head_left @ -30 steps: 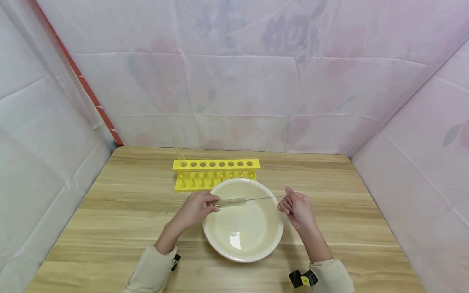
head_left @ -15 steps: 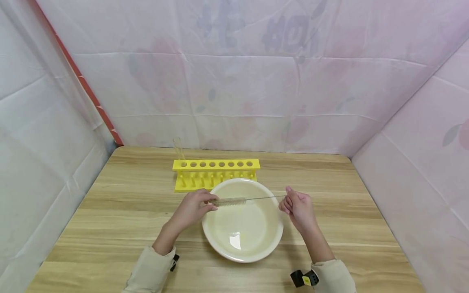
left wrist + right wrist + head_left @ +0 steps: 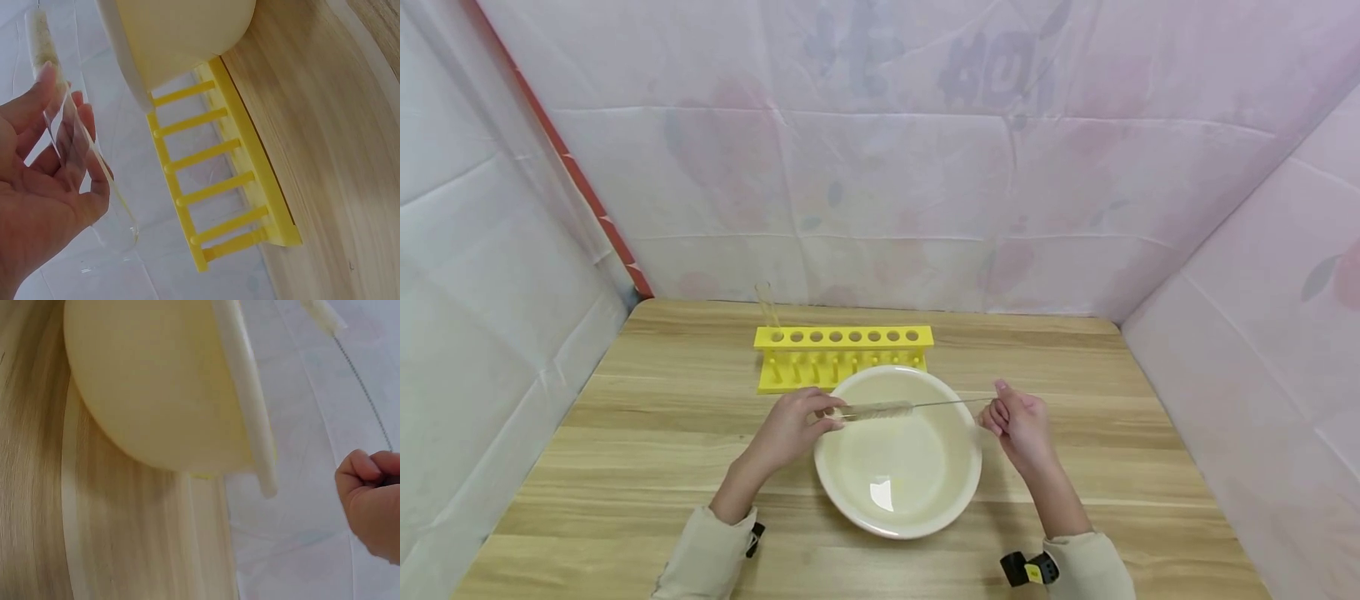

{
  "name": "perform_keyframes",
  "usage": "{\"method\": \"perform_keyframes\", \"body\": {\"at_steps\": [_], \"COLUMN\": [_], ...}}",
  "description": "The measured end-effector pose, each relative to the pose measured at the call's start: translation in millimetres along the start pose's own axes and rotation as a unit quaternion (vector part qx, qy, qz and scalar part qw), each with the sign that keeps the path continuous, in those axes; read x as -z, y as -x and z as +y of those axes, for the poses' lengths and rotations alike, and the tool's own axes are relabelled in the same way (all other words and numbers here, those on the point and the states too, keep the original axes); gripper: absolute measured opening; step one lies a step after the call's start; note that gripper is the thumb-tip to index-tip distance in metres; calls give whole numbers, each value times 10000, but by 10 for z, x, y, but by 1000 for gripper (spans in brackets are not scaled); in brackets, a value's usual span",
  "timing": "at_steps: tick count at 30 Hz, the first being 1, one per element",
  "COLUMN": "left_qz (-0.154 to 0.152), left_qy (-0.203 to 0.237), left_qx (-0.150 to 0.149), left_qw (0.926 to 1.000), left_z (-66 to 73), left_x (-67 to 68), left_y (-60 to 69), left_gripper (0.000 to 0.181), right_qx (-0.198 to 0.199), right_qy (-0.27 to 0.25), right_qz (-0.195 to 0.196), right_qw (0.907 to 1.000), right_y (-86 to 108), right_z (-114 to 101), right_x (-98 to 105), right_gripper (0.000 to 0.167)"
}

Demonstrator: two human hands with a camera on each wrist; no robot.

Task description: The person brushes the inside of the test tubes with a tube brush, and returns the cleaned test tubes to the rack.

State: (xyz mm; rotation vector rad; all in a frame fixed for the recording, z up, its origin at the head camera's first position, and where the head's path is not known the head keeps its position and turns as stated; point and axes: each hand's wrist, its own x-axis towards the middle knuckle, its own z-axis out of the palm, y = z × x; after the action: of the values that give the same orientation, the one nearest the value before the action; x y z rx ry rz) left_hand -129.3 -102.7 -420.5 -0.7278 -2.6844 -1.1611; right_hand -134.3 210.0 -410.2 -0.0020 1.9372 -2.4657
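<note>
A clear test tube (image 3: 119,219) is held in the left hand (image 3: 792,429), thumb and fingers around its glass, above the basin's left rim. Pale brush bristles (image 3: 883,410) sit at the tube's mouth end; in the left wrist view bristles (image 3: 41,40) show beyond the thumb. How deep the brush reaches inside is unclear. From the bristles a thin twisted wire (image 3: 367,394) runs right to the right hand (image 3: 1021,427), whose curled fingers grip it beyond the basin's right rim. Below the brush stands the cream basin (image 3: 895,529), with a bright reflection inside.
Behind the basin, a yellow rack (image 3: 842,337) stands on the wooden table (image 3: 625,450), its right front partly hidden by the basin. Another clear tube (image 3: 767,304) stands in its leftmost hole. Pale patterned sheets (image 3: 895,183) enclose the table at the back and sides.
The right hand has moved slightly to the right, and the bristles have shifted right with the wire. My left hand has moved slightly left since the earliest frame and keeps its grip on the tube.
</note>
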Motion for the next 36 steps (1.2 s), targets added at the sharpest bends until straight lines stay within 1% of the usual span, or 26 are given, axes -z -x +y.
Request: {"method": "perform_keyframes", "body": {"at_steps": [3,5,6,8,10,13,15,17,19,22,25,28,30,32,34,36], "left_qz": [-169,-230,-221,-176,-81,97,183,209,178,76,-26,-119,-191,-265,-334,-380], "left_qy": [156,206,193,121,-10,-230,-318,-318,-249,-95,71,258,421,554,652,694], "left_qx": [-27,-44,-48,-6,-1,-76,-115,-94,-22,77,111,149,183,211,240,254], "left_qw": [9997,9995,9996,9998,10000,9997,9993,9992,9995,9999,9999,9995,9988,9979,9970,9965], "left_z": [-16,-25,-27,-25,-23,-27,-26,-32,-36,-48,-60,-71,-76,-87,-95,-101], "left_x": [17,18,16,9,-2,-18,-20,-19,-12,1,20,39,50,57,62,65], "left_y": [0,1,2,4,5,8,13,23,34,49,57,62,68,75,83,87], "left_gripper": [21,20,20,21,22,22,23,23,22,22,21,20,20,18,18,17], "right_qx": [654,785,694,364,-127,-806,-1072,-1171,-1087,-775,-270,226,535,786,939,888], "right_qy": [30,20,53,91,15,-252,-425,-519,-521,-409,-227,-91,-52,-70,-140,-206], "right_qz": [-278,-360,-299,-128,118,350,417,407,323,203,173,153,52,-136,-351,-470], "right_qw": [9975,9963,9971,9992,9998,9958,9925,9909,9922,9959,9992,9996,9985,9968,9949,9947], "right_y": [-4,-1,3,6,7,3,2,5,10,18,21,24,27,31,36,43], "right_z": [30,26,13,-16,-44,-83,-100,-106,-105,-87,-58,-29,-14,-5,-2,-3], "right_x": [51,64,64,59,52,54,59,66,72,84,92,99,108,124,142,159], "right_gripper": [50,50,50,50,50,50,50,49,49,49,50,51,50,50,49,48]}}
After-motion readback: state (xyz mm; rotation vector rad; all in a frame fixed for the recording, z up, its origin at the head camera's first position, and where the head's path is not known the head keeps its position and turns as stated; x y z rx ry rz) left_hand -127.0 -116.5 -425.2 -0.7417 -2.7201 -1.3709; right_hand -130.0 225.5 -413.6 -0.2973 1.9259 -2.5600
